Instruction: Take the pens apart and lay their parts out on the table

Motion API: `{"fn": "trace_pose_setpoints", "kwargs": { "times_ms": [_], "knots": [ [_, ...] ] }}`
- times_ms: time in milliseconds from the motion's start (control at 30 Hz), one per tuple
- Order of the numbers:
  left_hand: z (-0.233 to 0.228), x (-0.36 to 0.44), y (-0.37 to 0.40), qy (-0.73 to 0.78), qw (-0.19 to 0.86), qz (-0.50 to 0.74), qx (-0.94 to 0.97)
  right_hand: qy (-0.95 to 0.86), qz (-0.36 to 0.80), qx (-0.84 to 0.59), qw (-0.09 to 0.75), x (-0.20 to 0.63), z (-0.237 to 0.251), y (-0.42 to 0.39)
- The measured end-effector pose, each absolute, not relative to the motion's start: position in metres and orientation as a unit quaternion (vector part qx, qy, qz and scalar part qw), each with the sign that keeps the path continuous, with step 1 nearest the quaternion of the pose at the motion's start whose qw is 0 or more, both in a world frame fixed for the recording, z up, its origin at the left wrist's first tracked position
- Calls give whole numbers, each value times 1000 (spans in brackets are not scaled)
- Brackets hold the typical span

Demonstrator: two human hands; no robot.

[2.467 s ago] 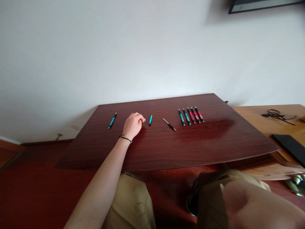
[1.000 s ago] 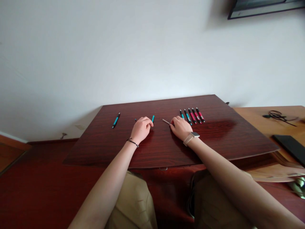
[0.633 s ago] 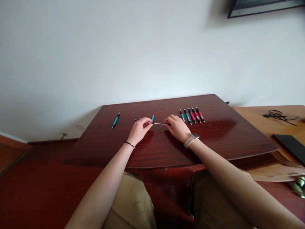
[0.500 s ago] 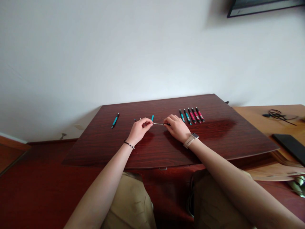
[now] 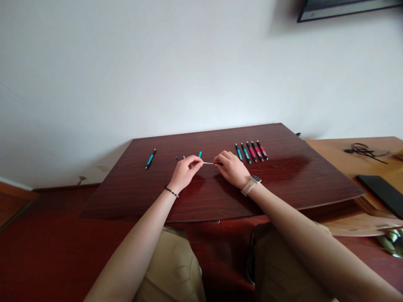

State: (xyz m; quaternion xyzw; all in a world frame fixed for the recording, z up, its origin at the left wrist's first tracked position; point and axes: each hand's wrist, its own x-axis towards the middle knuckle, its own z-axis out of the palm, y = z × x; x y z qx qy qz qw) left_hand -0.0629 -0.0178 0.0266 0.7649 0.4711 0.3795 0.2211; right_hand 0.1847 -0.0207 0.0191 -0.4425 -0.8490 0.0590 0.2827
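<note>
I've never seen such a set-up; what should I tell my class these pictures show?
There is no machine: these are a person's bare hands. One camera, worn on the head, took every picture, looking forward and down. On the dark table lie five pens in a row, two blue and three pink, on the right; a lone blue pen on the left; and, beyond the left hand, a partly hidden blue tube and some small parts. The right hand holds the black end of a thin pale rod; the left hand's fingers pinch at its other end.
</note>
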Motion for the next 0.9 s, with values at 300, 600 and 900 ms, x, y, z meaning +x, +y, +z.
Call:
{"fn": "trace_pose_setpoints", "kwargs": {
  "times_ms": [300, 600, 900],
  "knots": [
    [29, -92, -8, 487, 239, 475, 693, -833, 59, -456, 309, 195, 17, -16],
    [25, -106, -4, 491, 246, 509, 663, -817, 61, -475, 321, 209, 14, -8],
    [22, -104, -2, 477, 257, 522, 659, -815, 30, -532, 226, 216, -1, 1]
  ]
}}
